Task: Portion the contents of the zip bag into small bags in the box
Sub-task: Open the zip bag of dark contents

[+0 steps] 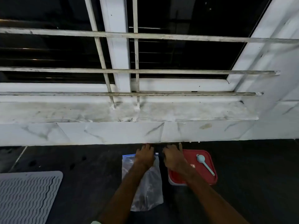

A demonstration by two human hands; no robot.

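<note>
A clear zip bag [150, 188] with a blue top lies flat on the dark counter [89, 183]. The left hand [144, 155] rests over the top end of the bag with bent fingers. I cannot tell if it grips the bag. The right hand [174, 157] is just beside the bag's top, partly over the red-lidded box [191, 155]. Its fingers are bent too, and I cannot tell what it holds. A light blue spoon [206, 166] lies on the lid. A grey wavy mat [27, 196] sits far left.
</note>
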